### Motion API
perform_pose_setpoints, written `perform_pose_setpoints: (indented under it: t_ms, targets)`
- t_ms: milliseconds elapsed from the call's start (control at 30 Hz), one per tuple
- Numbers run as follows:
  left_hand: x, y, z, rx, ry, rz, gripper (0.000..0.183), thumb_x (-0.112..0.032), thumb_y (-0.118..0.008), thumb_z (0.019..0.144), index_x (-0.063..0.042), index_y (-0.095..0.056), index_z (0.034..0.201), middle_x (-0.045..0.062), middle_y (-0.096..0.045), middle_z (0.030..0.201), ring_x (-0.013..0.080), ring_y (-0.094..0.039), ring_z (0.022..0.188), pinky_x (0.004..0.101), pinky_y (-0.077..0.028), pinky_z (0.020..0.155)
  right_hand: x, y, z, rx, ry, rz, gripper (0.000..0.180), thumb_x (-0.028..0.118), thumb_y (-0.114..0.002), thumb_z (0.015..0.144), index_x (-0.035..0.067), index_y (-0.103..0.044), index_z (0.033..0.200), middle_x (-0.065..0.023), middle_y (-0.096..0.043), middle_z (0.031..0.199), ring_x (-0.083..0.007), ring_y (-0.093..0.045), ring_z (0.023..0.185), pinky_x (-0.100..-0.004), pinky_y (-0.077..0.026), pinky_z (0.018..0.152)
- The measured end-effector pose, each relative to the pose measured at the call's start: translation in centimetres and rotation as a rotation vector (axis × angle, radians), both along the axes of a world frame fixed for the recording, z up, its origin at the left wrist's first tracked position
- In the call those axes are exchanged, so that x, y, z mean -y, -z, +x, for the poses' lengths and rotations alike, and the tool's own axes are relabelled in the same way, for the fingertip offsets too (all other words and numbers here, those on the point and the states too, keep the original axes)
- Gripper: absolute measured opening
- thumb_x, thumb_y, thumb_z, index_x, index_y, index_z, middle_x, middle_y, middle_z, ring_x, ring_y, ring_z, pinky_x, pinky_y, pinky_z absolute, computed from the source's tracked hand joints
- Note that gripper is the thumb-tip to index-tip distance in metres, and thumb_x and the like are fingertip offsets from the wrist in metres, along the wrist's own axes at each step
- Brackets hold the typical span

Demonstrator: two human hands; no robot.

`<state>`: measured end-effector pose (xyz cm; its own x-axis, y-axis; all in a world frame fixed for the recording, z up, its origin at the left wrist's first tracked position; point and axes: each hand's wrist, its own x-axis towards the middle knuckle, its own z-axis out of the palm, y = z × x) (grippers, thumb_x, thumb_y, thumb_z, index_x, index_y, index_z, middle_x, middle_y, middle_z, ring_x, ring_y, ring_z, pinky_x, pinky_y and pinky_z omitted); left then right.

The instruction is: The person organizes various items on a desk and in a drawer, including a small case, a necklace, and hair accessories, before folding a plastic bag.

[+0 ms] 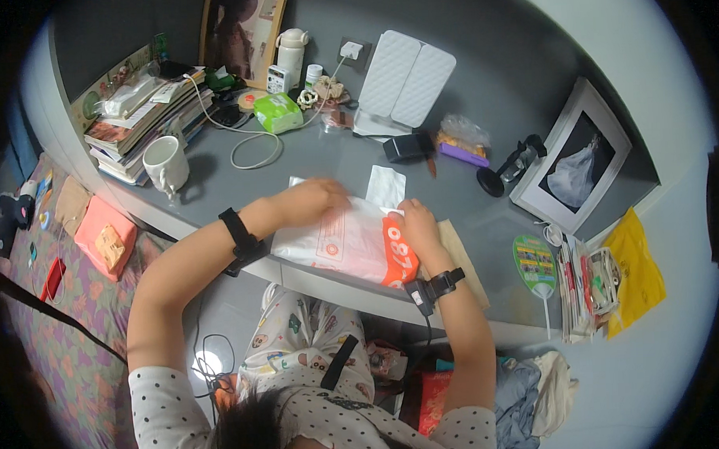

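A white plastic bag (354,239) with an orange band and printing lies at the desk's front edge. My left hand (320,199) is over its upper left part. Motion blurs those fingers, so their grip on the film is unclear. At the bag's upper right corner, my right hand (418,225) has its fingers curled onto the plastic by the orange band. A small white paper sheet (386,185) lies just behind the bag, close to both hands. Partly under my right forearm is a flat tan sheet (464,259). What the bag contains is hidden.
A white mug (166,163) stands at the left beside stacked books (137,137). Behind are a green tissue pack (278,113), a charging cable (256,166) and a white folding stand (405,80). Rightward are a black box (409,147), a framed picture (577,157) and a hand fan (534,263).
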<state>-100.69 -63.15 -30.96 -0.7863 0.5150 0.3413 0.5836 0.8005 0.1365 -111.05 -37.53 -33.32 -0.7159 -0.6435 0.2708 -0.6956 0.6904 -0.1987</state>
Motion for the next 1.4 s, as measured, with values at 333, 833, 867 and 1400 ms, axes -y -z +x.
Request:
perform_pose_setpoints:
  t_ms: [333, 833, 867, 1400]
  targets:
    - [-2.3, 3.2, 1.7, 0.224, -0.082, -0.121, 0.057, -0.048, -0.034, 0.089, -0.015, -0.029, 0.135, 0.013, -0.021, 0.142, 0.0292, -0.018, 0.132, 0.0445, -0.009, 0.107, -1.4, -1.9, 2.2, 0.036, -0.036, -0.158, 0.038, 0.021, -0.056, 0.081, 0.003, -0.047, 0.114, -0.0203, -0.046, 0.117, -0.0355, -0.044, 0.108, -0.0399, -0.037, 0.089]
    - [-1.9, 1.8, 1.9, 0.271, -0.117, -0.185, 0.073, -0.061, -0.041, 0.080, -0.019, -0.026, 0.137, 0.009, -0.017, 0.144, 0.0263, -0.014, 0.133, 0.0518, -0.004, 0.106, -3.2, -0.3, 9.4, -0.116, -0.303, 0.153, 0.057, 0.039, -0.047, 0.084, 0.002, -0.039, 0.126, -0.0235, -0.033, 0.132, -0.0377, -0.026, 0.125, -0.0429, -0.019, 0.104]
    - [-1.8, 1.9, 1.9, 0.271, -0.119, -0.184, 0.073, -0.061, -0.041, 0.080, -0.019, -0.026, 0.137, 0.009, -0.017, 0.144, 0.0263, -0.014, 0.133, 0.0518, -0.004, 0.106, -3.1, -0.6, 9.4, -0.104, -0.313, 0.171, 0.057, 0.039, -0.048, 0.084, 0.002, -0.039, 0.126, -0.0233, -0.033, 0.131, -0.0380, -0.027, 0.125, -0.0435, -0.019, 0.104]
    - [-0.7, 2.1, 3.1, 0.249, -0.037, -0.208, 0.112, -0.074, -0.058, 0.053, -0.018, -0.016, 0.139, 0.014, -0.011, 0.144, 0.0315, -0.004, 0.134, 0.0497, -0.001, 0.107, 1.4, 0.2, 6.6, 0.012, -0.174, 0.174, 0.075, 0.060, -0.048, 0.076, 0.016, -0.031, 0.135, -0.0177, -0.021, 0.141, -0.0410, -0.013, 0.130, -0.0450, -0.012, 0.106]
